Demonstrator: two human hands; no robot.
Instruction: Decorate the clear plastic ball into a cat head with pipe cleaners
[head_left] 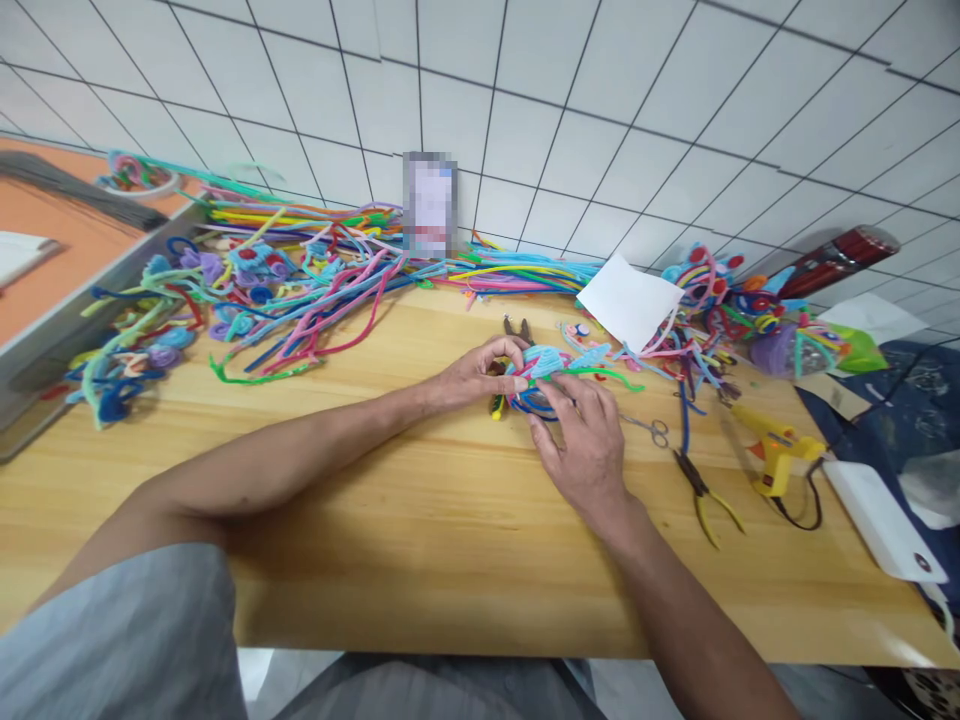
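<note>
A pipe-cleaner craft [546,358] of light blue, pink and dark blue loops is between my hands over the middle of the table. My left hand [487,375] pinches its left side with thumb and fingertips. Curled over its near right side, my right hand [589,440] grips it with the fingertips. A green pipe cleaner [626,378] runs across the craft and sticks out to the right. Dark-jawed pliers [517,328] lie partly hidden behind my left hand. Small scissors [658,432] rest just right of my right hand.
Loose pipe cleaners [315,300] heap along the wall and at left beside a grey tray [90,325]. A phone [430,205] stands at the back. On the right lie white paper [631,300], yellow-handled pliers [703,490], a yellow glue gun [784,450] and a white box [885,520].
</note>
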